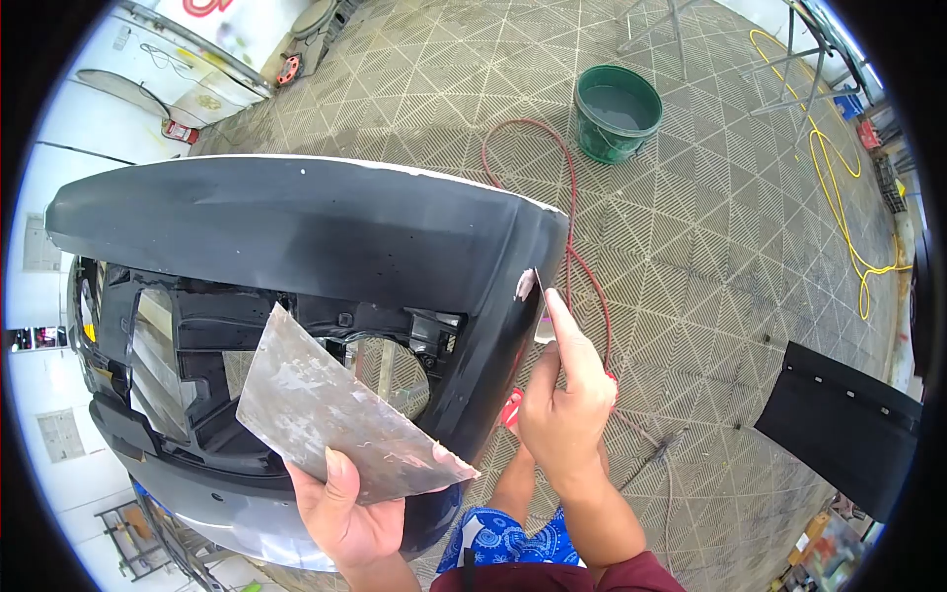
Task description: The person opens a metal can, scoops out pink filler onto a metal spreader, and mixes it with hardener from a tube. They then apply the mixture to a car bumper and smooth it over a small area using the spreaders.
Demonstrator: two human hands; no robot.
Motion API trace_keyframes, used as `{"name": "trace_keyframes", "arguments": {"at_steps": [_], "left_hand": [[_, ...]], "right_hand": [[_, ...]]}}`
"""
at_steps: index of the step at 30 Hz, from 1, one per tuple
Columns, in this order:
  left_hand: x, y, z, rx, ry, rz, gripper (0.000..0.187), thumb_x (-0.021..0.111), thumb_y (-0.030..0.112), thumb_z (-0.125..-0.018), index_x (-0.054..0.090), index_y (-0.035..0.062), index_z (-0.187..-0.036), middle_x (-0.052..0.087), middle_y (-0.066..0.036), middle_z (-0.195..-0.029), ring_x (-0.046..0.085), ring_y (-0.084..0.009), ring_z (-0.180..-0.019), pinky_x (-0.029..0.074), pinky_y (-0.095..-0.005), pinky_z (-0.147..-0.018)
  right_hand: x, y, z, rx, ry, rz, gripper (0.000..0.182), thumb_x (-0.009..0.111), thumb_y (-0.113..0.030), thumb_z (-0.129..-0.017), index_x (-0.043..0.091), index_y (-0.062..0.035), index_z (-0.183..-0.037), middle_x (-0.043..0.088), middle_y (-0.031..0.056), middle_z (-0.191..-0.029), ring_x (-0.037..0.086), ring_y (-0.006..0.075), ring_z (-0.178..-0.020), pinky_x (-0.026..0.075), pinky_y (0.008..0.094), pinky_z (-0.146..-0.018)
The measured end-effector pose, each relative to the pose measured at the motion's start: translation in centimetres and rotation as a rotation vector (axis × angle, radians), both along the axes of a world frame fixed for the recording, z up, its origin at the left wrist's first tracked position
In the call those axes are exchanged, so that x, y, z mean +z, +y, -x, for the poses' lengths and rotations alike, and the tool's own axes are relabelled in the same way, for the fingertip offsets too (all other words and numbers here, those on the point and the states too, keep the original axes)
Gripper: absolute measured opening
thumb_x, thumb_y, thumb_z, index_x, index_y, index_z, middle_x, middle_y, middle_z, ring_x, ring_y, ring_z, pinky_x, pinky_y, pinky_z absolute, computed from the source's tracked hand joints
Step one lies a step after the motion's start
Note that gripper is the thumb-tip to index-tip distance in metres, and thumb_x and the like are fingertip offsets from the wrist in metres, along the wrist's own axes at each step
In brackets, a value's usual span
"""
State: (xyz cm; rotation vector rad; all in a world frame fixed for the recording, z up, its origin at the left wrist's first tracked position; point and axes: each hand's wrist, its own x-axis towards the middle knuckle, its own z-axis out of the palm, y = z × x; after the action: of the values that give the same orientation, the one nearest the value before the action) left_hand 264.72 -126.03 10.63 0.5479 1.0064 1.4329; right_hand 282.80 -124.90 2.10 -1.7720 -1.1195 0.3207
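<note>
A large dark car bumper [326, 212] lies in front of me, with a lattice of openings below its upper panel. Near its right corner is a small smear of pale pink filler [525, 284]. My right hand [567, 405] grips a thin putty spreader [539, 281], seen almost edge-on. The index finger lies stretched along it, and its tip meets the smear. My left hand [350, 508] holds a flat, scuffed metal mixing plate [330, 414], tilted over the bumper. More pinkish filler [452, 461] sits along the plate's right edge. My right fingers hide most of the spreader's grip.
A green bucket [619, 113] of greyish liquid stands on the patterned floor [710, 247]. Beside the bumper runs a red hose [592, 281]. At the right are a yellow hose [834, 197] and a black panel [843, 424]. Metal stands [681, 35] rise at the back.
</note>
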Motion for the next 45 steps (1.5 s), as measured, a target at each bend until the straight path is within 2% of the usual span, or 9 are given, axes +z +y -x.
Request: {"name": "trace_keyframes", "arguments": {"at_steps": [5, 12, 18, 25, 26, 28, 32, 35, 45], "left_hand": [[-0.1, 0.1, 0.0, -0.026, 0.005, -0.012, 0.057, 0.054, 0.007, -0.103, 0.03, 0.0116, -0.154, 0.056, -0.018, -0.137, 0.063, -0.0355, -0.119, 0.06, -0.0608, -0.088], [-0.1, 0.2, -0.3, -0.022, 0.024, -0.011, 0.055, 0.055, 0.008, -0.103, 0.032, 0.0107, -0.152, 0.058, -0.017, -0.135, 0.066, -0.0362, -0.115, 0.06, -0.0615, -0.085], [0.9, 0.7, -0.4, -0.117, -0.103, 0.078, 0.045, 0.054, 0.008, -0.103, 0.039, 0.0077, -0.145, 0.062, -0.017, -0.129, 0.068, -0.0367, -0.108, 0.06, -0.0603, -0.084], [4.6, 0.7, -2.0, -0.206, -0.363, 0.231, 0.045, 0.053, 0.006, -0.103, 0.04, 0.0051, -0.146, 0.062, -0.016, -0.132, 0.066, -0.0336, -0.115, 0.058, -0.0538, -0.093], [5.2, 0.6, -1.5, -0.235, -0.502, 0.253, 0.044, 0.053, 0.006, -0.103, 0.041, 0.0046, -0.145, 0.062, -0.016, -0.132, 0.066, -0.0329, -0.115, 0.059, -0.0526, -0.093], [8.0, 0.7, -1.3, -0.314, -0.561, 0.17, 0.045, 0.056, 0.005, -0.102, 0.042, 0.004, -0.144, 0.062, -0.016, -0.131, 0.066, -0.0313, -0.115, 0.058, -0.0495, -0.093], [11.9, 0.7, -2.0, -0.175, -0.22, 0.007, 0.048, 0.06, 0.001, -0.099, 0.042, 0.0021, -0.143, 0.062, -0.015, -0.129, 0.066, -0.0295, -0.113, 0.058, -0.0475, -0.094], [14.4, 0.0, -2.1, -0.205, 0.161, -0.149, 0.038, 0.062, 0.005, -0.101, 0.049, -0.0059, -0.135, 0.064, -0.013, -0.124, 0.063, -0.0164, -0.109, 0.053, -0.0338, -0.094], [18.0, -1.9, -2.2, -0.34, 0.429, -0.247, 0.032, 0.06, 0.006, -0.102, 0.052, -0.0067, -0.131, 0.068, -0.012, -0.117, 0.066, -0.0161, -0.102, 0.053, -0.032, -0.092]], "right_hand": [[-0.2, -0.2, 0.8, 0.003, -0.036, -0.05, 0.054, 0.055, 0.014, -0.08, 0.061, 0.0054, -0.133, 0.069, 0.0224, -0.122, 0.069, 0.0391, -0.108, 0.056, 0.0424, -0.092], [3.0, -3.7, 0.4, 0.177, 0.157, -0.086, 0.051, 0.055, 0.017, -0.077, 0.062, 0.009, -0.127, 0.069, 0.0262, -0.12, 0.07, 0.0414, -0.109, 0.055, 0.0432, -0.095], [4.8, -5.7, -2.1, 0.509, 0.191, -0.448, 0.031, 0.076, -0.005, -0.082, 0.07, -0.0014, -0.112, 0.075, 0.0166, -0.116, 0.071, 0.0408, -0.109, 0.055, 0.0532, -0.097], [6.3, -6.9, -3.2, 0.64, -0.073, -0.583, 0.028, 0.079, -0.017, -0.08, 0.073, -0.0107, -0.107, 0.075, 0.0069, -0.115, 0.069, 0.0387, -0.113, 0.053, 0.0604, -0.099], [5.9, -7.5, -4.4, 0.618, -0.278, -0.47, 0.028, 0.078, -0.014, -0.079, 0.073, -0.0101, -0.106, 0.075, 0.0077, -0.114, 0.069, 0.0386, -0.114, 0.052, 0.0591, -0.101], [3.5, -8.9, -6.1, 0.589, -0.279, -0.292, 0.028, 0.069, -0.002, -0.08, 0.072, -0.0058, -0.108, 0.075, 0.0107, -0.114, 0.069, 0.0386, -0.114, 0.051, 0.0541, -0.103], [11.4, -9.6, -7.0, 0.412, -0.25, -0.254, 0.032, 0.064, 0.004, -0.08, 0.07, -0.0004, -0.111, 0.074, 0.0158, -0.115, 0.069, 0.0395, -0.114, 0.051, 0.0537, -0.102], [18.4, -9.0, -7.2, 0.446, -0.42, -0.202, 0.035, 0.064, 0.003, -0.08, 0.07, -0.0008, -0.114, 0.074, 0.0159, -0.115, 0.069, 0.0383, -0.112, 0.052, 0.0525, -0.098], [26.8, -9.3, -6.1, 0.619, -0.841, -0.144, 0.037, 0.07, -0.01, -0.079, 0.073, -0.0089, -0.116, 0.074, 0.0077, -0.12, 0.069, 0.0325, -0.11, 0.051, 0.0494, -0.098]]}}
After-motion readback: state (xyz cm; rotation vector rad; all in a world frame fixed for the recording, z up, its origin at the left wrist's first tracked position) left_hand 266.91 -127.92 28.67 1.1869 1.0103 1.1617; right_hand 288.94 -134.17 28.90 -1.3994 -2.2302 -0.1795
